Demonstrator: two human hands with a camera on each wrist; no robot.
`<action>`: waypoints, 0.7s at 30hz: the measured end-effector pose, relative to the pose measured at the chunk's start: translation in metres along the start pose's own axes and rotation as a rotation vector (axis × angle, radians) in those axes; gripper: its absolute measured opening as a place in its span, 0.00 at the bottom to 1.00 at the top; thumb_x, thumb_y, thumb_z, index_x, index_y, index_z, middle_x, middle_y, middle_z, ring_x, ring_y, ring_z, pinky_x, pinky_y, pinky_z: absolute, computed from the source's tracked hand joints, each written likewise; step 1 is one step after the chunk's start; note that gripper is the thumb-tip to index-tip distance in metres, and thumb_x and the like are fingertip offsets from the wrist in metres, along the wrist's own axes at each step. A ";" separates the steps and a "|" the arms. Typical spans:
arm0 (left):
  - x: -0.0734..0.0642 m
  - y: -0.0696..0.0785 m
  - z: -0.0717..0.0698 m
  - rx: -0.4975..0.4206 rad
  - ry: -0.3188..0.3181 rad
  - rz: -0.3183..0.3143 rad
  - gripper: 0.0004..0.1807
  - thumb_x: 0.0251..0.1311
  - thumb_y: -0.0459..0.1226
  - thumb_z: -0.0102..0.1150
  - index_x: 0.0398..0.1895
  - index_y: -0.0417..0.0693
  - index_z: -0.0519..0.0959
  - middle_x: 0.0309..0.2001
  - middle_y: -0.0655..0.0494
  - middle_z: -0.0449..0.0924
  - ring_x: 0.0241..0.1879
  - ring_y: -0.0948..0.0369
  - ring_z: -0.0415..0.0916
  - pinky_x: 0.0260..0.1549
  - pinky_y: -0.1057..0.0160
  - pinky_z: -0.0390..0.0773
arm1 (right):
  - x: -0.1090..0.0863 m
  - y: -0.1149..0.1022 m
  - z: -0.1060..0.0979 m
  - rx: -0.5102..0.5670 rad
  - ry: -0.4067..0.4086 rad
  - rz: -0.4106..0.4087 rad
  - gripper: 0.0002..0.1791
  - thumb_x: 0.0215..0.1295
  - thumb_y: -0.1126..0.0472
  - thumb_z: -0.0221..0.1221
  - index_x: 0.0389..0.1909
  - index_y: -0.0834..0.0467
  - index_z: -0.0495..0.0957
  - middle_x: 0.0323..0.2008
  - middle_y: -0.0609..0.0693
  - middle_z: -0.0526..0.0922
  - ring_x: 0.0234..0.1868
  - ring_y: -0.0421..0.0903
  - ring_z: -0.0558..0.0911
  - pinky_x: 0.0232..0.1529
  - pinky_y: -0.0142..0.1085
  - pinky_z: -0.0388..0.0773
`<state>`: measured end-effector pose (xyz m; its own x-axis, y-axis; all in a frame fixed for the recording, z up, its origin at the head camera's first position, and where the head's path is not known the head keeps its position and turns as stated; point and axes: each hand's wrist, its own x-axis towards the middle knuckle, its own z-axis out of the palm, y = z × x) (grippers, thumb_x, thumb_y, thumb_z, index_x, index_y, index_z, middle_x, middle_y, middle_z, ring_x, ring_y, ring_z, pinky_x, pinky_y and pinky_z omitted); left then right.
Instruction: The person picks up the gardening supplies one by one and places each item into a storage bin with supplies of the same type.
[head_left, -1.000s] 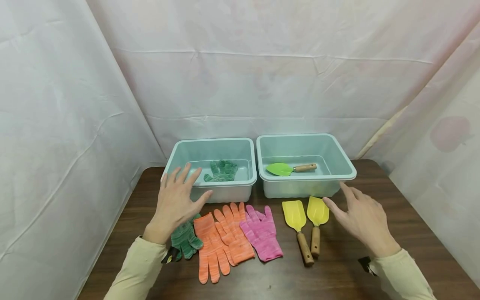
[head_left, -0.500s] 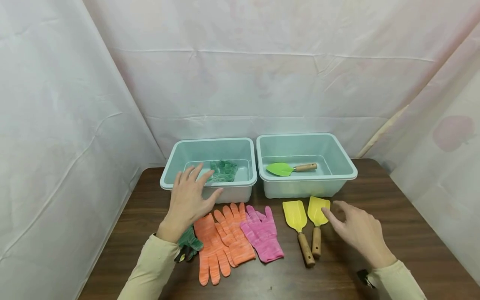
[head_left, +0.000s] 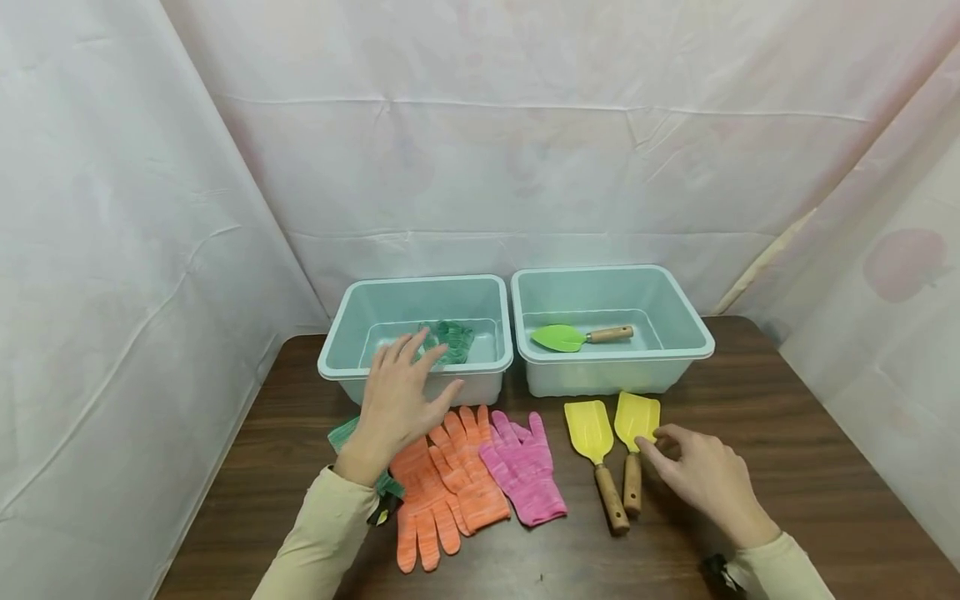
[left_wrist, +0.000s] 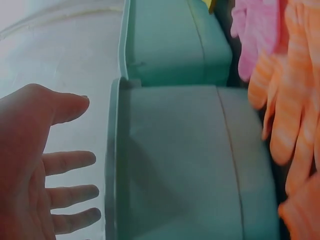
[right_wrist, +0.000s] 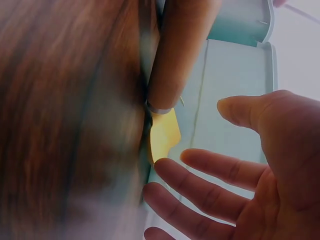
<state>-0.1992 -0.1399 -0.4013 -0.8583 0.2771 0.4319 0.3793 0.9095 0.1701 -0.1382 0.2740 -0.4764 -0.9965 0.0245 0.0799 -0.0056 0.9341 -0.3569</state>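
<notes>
My left hand [head_left: 399, 404] hovers with spread fingers in front of the left bin [head_left: 348, 375], over the orange gloves [head_left: 468, 471]. It holds nothing. A green glove [head_left: 343, 433] lies partly hidden under that wrist, and a pink glove [head_left: 525, 471] lies to the right. Another green glove [head_left: 456, 340] is inside the left bin. My right hand [head_left: 708, 477], fingers bent loosely and gripping nothing, is beside the right yellow shovel [head_left: 637, 421], its fingertips overlapping the blade's edge in the head view. A second yellow shovel [head_left: 589, 429] lies just left of it, its wooden handle toward me.
The right bin [head_left: 615, 367] stands beside the left one at the back and contains a green trowel [head_left: 562, 337] with a wooden handle. White cloth [head_left: 495, 167] hangs behind and on both sides of the dark wooden table [head_left: 810, 467].
My left hand has moved right, from over the green glove toward the orange gloves. My right hand has come left and nearer to me, closer to the right shovel, its fingers bending more.
</notes>
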 end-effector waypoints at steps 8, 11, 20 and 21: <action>0.009 0.024 0.011 -0.088 0.072 0.075 0.30 0.62 0.58 0.59 0.64 0.56 0.76 0.68 0.49 0.72 0.68 0.48 0.67 0.66 0.42 0.65 | -0.002 0.001 0.005 0.010 -0.029 0.028 0.33 0.63 0.27 0.53 0.47 0.50 0.84 0.34 0.46 0.89 0.30 0.47 0.85 0.17 0.40 0.70; 0.013 0.031 0.015 -0.109 0.091 0.107 0.29 0.62 0.57 0.59 0.64 0.57 0.76 0.66 0.50 0.73 0.67 0.50 0.68 0.64 0.43 0.68 | -0.003 0.002 0.006 0.010 -0.024 0.030 0.32 0.63 0.27 0.53 0.46 0.50 0.84 0.34 0.46 0.89 0.29 0.46 0.85 0.18 0.40 0.70; 0.017 0.051 0.028 -0.213 0.125 0.163 0.25 0.63 0.51 0.61 0.60 0.51 0.79 0.63 0.50 0.76 0.64 0.52 0.71 0.63 0.49 0.73 | -0.004 0.004 0.013 -0.005 -0.027 0.044 0.31 0.61 0.25 0.53 0.44 0.47 0.85 0.37 0.47 0.89 0.30 0.46 0.84 0.19 0.41 0.69; 0.018 0.054 0.029 -0.229 0.123 0.173 0.24 0.64 0.50 0.61 0.60 0.50 0.79 0.63 0.50 0.76 0.64 0.52 0.71 0.63 0.50 0.74 | -0.004 0.003 0.014 -0.006 -0.024 0.045 0.31 0.61 0.25 0.53 0.43 0.47 0.85 0.37 0.47 0.89 0.29 0.46 0.84 0.18 0.41 0.69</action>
<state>-0.2043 -0.0771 -0.4101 -0.7313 0.3697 0.5731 0.5963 0.7545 0.2741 -0.1355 0.2719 -0.4905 -0.9974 0.0584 0.0415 0.0400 0.9345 -0.3536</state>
